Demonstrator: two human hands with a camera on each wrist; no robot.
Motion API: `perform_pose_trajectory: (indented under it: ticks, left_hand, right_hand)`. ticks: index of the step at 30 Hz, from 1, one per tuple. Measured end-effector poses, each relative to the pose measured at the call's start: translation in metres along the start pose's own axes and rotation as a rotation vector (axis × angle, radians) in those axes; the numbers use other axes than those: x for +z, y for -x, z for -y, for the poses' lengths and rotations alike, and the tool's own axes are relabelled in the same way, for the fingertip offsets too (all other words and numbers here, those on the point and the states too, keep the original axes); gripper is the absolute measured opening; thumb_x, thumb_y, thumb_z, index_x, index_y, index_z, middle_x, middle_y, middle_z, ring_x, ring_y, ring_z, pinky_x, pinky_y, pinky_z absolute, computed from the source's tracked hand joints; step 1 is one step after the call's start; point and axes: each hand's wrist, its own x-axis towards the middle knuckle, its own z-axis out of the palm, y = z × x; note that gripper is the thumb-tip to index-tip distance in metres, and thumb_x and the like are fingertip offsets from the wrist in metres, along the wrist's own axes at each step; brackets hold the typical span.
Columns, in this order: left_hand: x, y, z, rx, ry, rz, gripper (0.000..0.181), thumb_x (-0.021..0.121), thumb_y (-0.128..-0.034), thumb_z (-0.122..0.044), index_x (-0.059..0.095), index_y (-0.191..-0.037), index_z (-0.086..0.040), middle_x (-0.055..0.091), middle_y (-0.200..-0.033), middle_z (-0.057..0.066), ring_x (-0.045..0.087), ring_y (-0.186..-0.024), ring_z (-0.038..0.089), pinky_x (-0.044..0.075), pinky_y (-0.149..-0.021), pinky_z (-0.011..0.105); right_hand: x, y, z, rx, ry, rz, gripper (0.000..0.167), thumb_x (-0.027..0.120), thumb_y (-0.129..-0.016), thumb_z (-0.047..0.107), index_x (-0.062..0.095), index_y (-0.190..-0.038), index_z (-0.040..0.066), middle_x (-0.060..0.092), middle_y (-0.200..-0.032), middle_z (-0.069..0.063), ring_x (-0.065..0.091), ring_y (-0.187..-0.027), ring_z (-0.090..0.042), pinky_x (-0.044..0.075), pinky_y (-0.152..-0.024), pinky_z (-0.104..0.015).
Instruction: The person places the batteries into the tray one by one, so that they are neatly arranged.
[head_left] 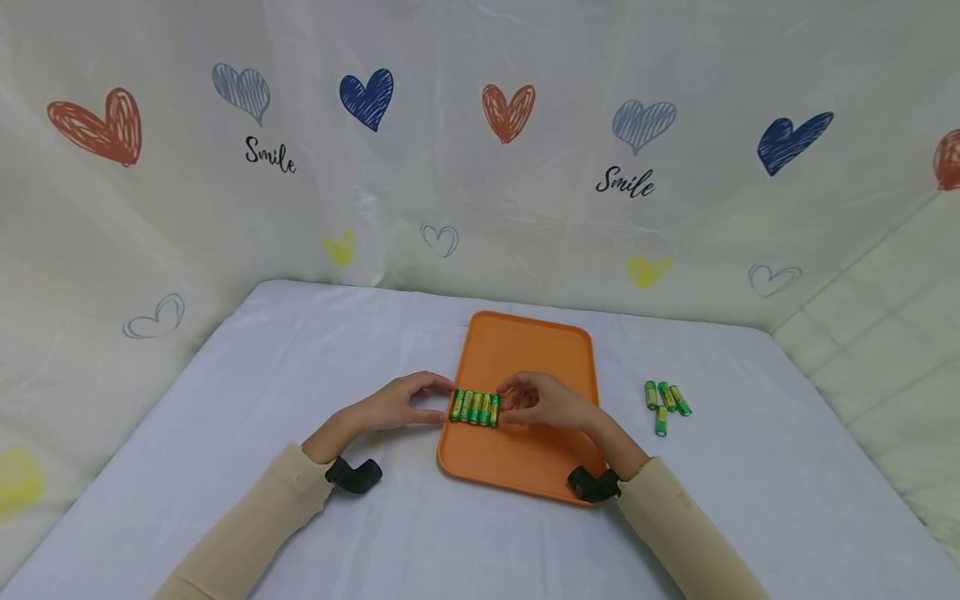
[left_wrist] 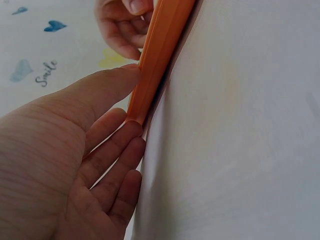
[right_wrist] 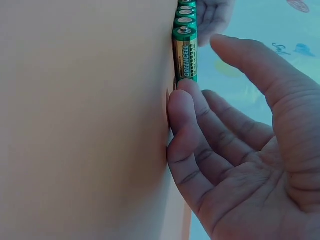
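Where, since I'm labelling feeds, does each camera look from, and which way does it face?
Head: worn on the head, facing forward and down at the battery row on the tray; left hand, right hand and sleeves show.
Left wrist: worn there, facing past the left hand to the tray's edge; part of the right hand shows beyond.
Right wrist: worn there, facing past the right hand to the battery row; part of the left hand shows behind.
Head and right wrist share the battery row.

battery row blocks right hand leftward; free lane between tray and loose batteries
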Motion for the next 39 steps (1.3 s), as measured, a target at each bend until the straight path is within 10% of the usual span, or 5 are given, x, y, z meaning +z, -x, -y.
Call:
perform_pose_trajectory:
  ticks: [39]
  left_hand:
    - [0.001, 0.001, -0.001, 0.000, -0.019, -0.009, 0.051, 0.073, -0.0889, -0.028, 0.056, -0.133, -0.009, 0.058, -0.133, 0.003, 0.051, -0.125, 0.023, 0.038, -0.107, 0.046]
  right_hand:
    - [-0.039, 0.041, -0.004, -0.049, 0.030, -0.224, 0.031, 0.071, -0.090, 0.016, 0.066, -0.115, -0.002, 0.067, -0.100, -0.006, 0.062, -0.086, -0.020, 0.051, -0.071, -0.026]
